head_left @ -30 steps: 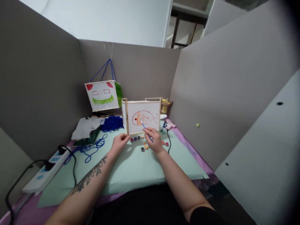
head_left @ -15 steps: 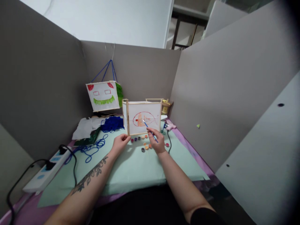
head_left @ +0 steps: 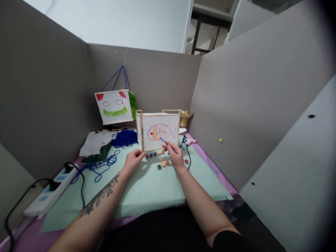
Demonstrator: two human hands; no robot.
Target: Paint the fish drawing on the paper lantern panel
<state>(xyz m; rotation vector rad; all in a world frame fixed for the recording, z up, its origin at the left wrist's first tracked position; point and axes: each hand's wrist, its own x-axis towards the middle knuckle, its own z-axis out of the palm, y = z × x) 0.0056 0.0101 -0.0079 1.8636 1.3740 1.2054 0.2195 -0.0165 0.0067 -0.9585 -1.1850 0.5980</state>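
A paper lantern (head_left: 170,141) with a wooden-stick frame stands on the table. On its front panel is a red fish outline (head_left: 162,132), partly filled with orange. My left hand (head_left: 133,159) is closed at the lower left corner of the frame, its fingertips pinching the corner post. In my right hand (head_left: 175,155) is a thin blue paintbrush (head_left: 164,140), slanting up to the left. Its tip is at the fish, beside the orange patch; I cannot tell whether it touches the paper. Small paint pots (head_left: 163,164) in several colours sit below the panel, partly hidden by my right hand.
A finished-looking lantern (head_left: 114,105) with a painted face hangs by blue cords at the back left. Blue yarn (head_left: 124,138), white paper (head_left: 93,142) and a power strip (head_left: 46,194) lie on the left. A black cable (head_left: 189,157) and a pink object (head_left: 190,140) are at the right.
The brush tip has shifted slightly left over the fish, and the brush lies flatter in my right hand. My left hand stays at the frame corner. The whole view has shifted a little.
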